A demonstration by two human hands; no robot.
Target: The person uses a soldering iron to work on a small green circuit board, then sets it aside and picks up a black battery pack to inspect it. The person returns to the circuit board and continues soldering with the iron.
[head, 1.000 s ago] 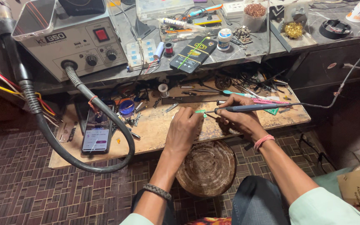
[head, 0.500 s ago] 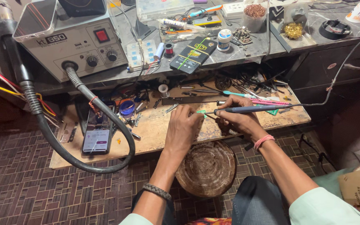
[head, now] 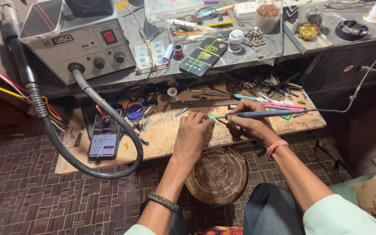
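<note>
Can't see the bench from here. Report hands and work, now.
Left hand pinching small green part on wooden board. Right hand holds soldering iron, tip at the part. Loose tools crowd behind; nothing between the hands.

Low wooden tabletop (head: 166, 130) sits over patterned brown tile floor (head: 18, 191). Grey shelf (head: 257, 52) behind w/ dark cabinet (head: 349, 65) at right, dim warm light

A blue-handled soldering iron (head: 262, 114) lies level, tip touching a small green circuit board (head: 213, 117) above the wooden board.
</note>
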